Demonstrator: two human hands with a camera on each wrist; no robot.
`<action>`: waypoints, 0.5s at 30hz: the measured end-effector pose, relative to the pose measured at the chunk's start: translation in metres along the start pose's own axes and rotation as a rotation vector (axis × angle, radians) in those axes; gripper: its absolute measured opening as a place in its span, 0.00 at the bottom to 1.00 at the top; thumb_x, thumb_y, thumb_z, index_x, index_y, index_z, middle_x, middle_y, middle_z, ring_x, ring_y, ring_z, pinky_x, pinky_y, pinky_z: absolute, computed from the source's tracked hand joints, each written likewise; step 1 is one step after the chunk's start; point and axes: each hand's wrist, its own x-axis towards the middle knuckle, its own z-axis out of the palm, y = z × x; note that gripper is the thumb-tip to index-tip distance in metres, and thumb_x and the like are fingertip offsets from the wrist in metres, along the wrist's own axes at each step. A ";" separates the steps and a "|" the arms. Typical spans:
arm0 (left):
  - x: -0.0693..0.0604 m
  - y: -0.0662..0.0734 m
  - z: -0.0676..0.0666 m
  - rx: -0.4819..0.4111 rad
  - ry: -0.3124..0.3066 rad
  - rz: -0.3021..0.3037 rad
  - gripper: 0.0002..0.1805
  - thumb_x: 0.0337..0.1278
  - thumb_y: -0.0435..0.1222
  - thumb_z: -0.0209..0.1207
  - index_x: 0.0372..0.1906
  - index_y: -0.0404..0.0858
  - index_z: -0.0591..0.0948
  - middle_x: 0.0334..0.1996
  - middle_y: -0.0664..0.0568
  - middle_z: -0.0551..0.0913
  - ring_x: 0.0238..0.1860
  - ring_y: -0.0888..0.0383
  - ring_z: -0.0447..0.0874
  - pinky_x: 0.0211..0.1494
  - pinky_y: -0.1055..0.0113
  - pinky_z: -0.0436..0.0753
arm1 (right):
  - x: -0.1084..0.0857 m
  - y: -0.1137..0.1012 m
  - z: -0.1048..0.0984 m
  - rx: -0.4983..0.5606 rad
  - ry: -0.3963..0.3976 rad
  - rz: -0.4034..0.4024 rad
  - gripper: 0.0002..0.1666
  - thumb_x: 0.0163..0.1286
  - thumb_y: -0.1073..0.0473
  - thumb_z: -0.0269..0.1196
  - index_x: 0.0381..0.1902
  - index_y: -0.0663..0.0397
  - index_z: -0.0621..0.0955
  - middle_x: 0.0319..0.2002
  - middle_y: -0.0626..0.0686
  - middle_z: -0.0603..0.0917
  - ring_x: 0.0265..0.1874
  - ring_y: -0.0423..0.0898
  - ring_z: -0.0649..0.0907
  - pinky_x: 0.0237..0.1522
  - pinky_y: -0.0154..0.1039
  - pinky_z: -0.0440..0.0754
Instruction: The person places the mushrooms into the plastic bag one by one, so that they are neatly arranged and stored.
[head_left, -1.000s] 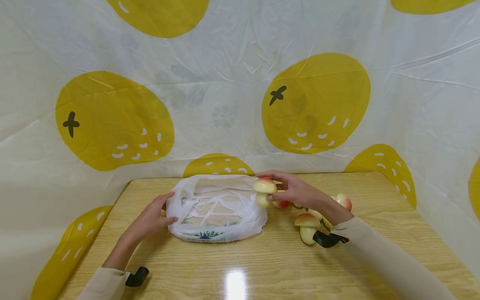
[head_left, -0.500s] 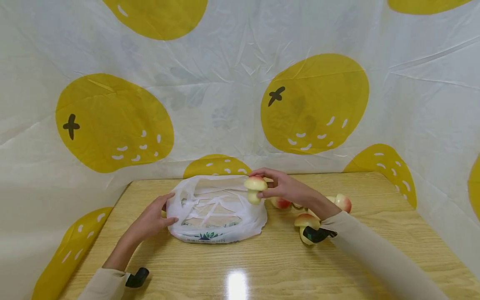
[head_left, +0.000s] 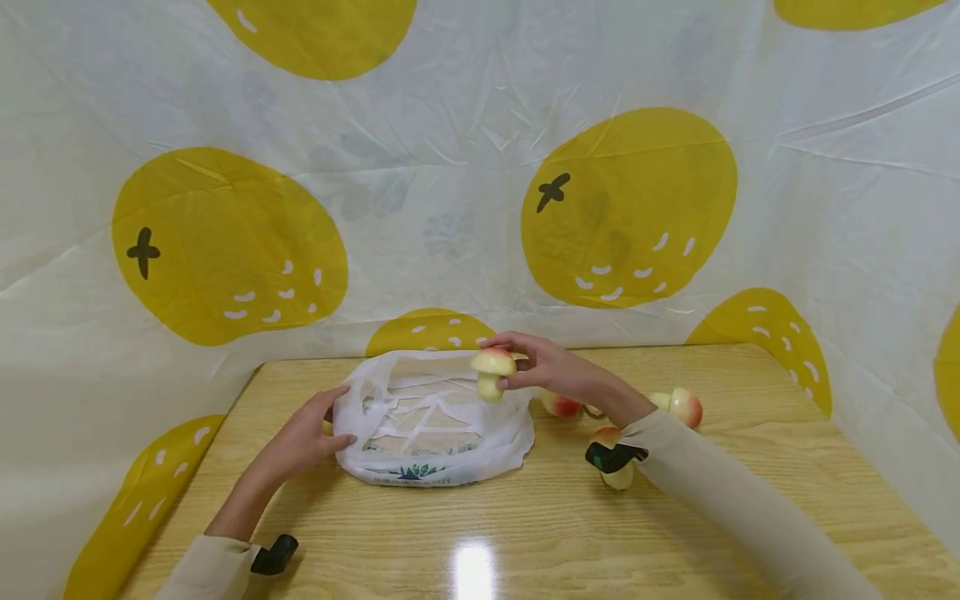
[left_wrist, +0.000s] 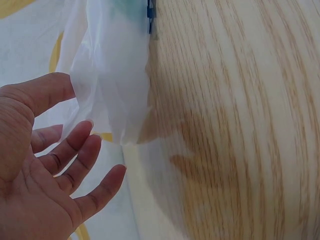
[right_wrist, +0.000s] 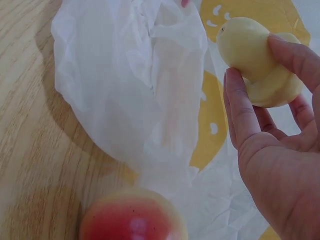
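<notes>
My right hand [head_left: 551, 367] holds a model mushroom [head_left: 492, 372] with a red-tinged cap and pale yellow stem between thumb and fingers, above the right side of a white plastic bag [head_left: 420, 458]. Its stem faces the camera in the right wrist view [right_wrist: 245, 45]. The translucent bag lies on the table, green print on its near side. Against its left side rests my left hand [head_left: 303, 433], thumb and index finger spread apart. In the left wrist view, the other fingers [left_wrist: 82, 160] hang loosely beside the bag [left_wrist: 110, 75].
More model mushrooms lie right of the bag: one red-capped [head_left: 562, 405] beside it, one [head_left: 684, 407] farther right, one [head_left: 618, 477] partly hidden by the right wrist's black device [head_left: 615, 457]. A fruit-patterned sheet [head_left: 435, 208] hangs behind the wooden table [head_left: 540, 533].
My right hand has moved left with the mushroom, from the bag's right edge to over the bag. The left hand and bag have stayed put.
</notes>
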 end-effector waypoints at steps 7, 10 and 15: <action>0.002 -0.002 0.002 0.003 0.003 -0.004 0.45 0.56 0.36 0.73 0.75 0.28 0.63 0.48 0.42 0.76 0.46 0.50 0.74 0.48 0.56 0.76 | 0.016 0.000 0.004 -0.009 -0.055 -0.008 0.34 0.70 0.63 0.67 0.71 0.47 0.71 0.65 0.54 0.74 0.56 0.57 0.81 0.55 0.46 0.80; 0.002 -0.003 0.003 0.011 0.004 0.004 0.46 0.56 0.36 0.73 0.75 0.28 0.63 0.49 0.42 0.76 0.46 0.50 0.74 0.49 0.55 0.76 | 0.021 0.001 0.007 -0.013 -0.060 -0.009 0.33 0.70 0.65 0.67 0.70 0.47 0.71 0.64 0.54 0.74 0.55 0.56 0.80 0.54 0.46 0.80; 0.001 -0.003 0.002 0.004 0.011 0.011 0.46 0.56 0.36 0.73 0.75 0.28 0.63 0.51 0.42 0.77 0.47 0.50 0.75 0.50 0.54 0.77 | 0.029 0.003 0.012 -0.030 -0.065 0.004 0.33 0.70 0.64 0.68 0.70 0.46 0.71 0.65 0.55 0.74 0.53 0.53 0.80 0.53 0.45 0.80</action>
